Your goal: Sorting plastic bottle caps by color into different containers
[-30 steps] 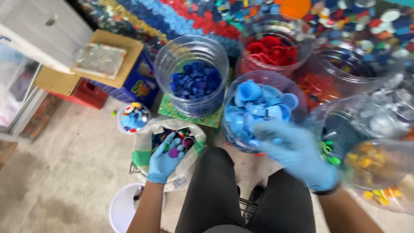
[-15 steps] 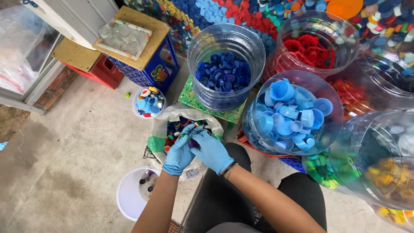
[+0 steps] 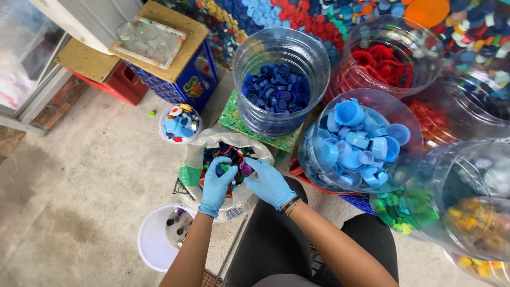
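Note:
Both hands wear blue gloves and reach into a clear plastic bag (image 3: pixel 195 154) of mixed coloured bottle caps on the floor in front of my knees. My left hand (image 3: pixel 217 186) rests among the caps, its fingers curled around a few. My right hand (image 3: pixel 268 182) pinches a purple cap (image 3: pixel 245 168) at the bag's mouth. Behind the bag stand clear tubs sorted by colour: dark blue caps (image 3: pixel 279 90), light blue caps (image 3: pixel 361 143) and red caps (image 3: pixel 388 61).
A small cup of mixed caps (image 3: pixel 179 123) sits left of the bag. A white bucket (image 3: pixel 154 242) stands by my left leg. Tubs of green (image 3: pixel 406 210) and yellow caps (image 3: pixel 473 218) crowd the right. A blue crate with a board top (image 3: pixel 178 64) stands behind.
My right hand came back from beside the light blue tub to the bag and now pinches a purple cap. My left hand stayed in the bag.

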